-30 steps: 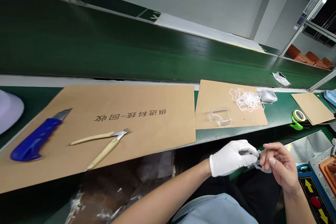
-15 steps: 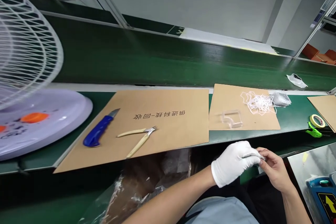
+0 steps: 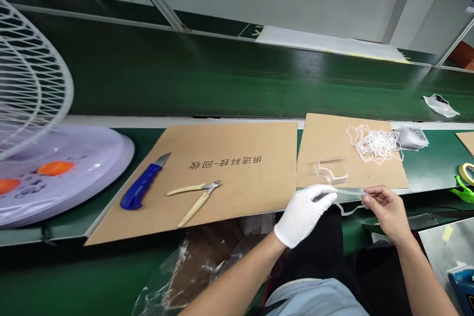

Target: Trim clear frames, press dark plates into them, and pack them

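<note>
Gloved left hand (image 3: 305, 215) and bare right hand (image 3: 385, 210) each pinched one end of a clear plastic strip (image 3: 350, 211), which spanned the gap between them, over the near edge of the green bench (image 3: 425, 173). Just far of it, on kraft paper (image 3: 318, 140), lay a clear moulded piece (image 3: 331, 170) and white trimmings (image 3: 374, 144).

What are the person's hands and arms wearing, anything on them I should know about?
The left hand wears a white fabric glove that ends at the wrist, while the right hand is bare. Both forearms are uncovered, and a pale blue top shows at the bottom of the view. No cables or markings are visible.
</note>
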Available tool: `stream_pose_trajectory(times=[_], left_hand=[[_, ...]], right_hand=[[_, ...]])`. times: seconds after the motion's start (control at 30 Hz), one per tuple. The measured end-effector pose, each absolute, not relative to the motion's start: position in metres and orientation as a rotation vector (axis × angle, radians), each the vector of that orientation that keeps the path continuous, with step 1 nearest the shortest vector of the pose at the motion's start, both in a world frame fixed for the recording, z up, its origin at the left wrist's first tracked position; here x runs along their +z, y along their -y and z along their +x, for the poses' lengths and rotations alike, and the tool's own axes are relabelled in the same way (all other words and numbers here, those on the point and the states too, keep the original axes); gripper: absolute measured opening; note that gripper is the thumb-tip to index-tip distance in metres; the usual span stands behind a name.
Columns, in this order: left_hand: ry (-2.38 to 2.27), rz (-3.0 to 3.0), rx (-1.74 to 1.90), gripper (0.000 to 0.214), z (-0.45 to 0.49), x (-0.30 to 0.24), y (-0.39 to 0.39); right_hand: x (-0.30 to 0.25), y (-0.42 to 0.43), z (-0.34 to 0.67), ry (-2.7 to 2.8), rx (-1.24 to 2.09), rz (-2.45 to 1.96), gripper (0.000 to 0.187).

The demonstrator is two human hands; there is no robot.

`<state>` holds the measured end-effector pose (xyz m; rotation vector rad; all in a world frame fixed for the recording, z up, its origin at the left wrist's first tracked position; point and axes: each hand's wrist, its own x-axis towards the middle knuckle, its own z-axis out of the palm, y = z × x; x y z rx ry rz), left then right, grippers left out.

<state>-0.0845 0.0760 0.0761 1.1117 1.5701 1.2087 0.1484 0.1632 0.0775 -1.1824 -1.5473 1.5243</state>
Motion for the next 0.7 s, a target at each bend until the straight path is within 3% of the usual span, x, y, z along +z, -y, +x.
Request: stream_pose_trajectory(times=[0.23, 0.7], left_hand=[[-1.726, 0.888, 1.255, 0.027, -0.109, 0.062, -0.112], [-1.808, 0.785, 1.235, 0.029, -0.131, 0.048, -0.131]], right_hand=[[0.073, -0.224, 0.093, 1.708, 1.498, -1.106, 0.049], [0.066, -0.259, 0.062, 1.763, 1.478, -1.080, 0.046]])
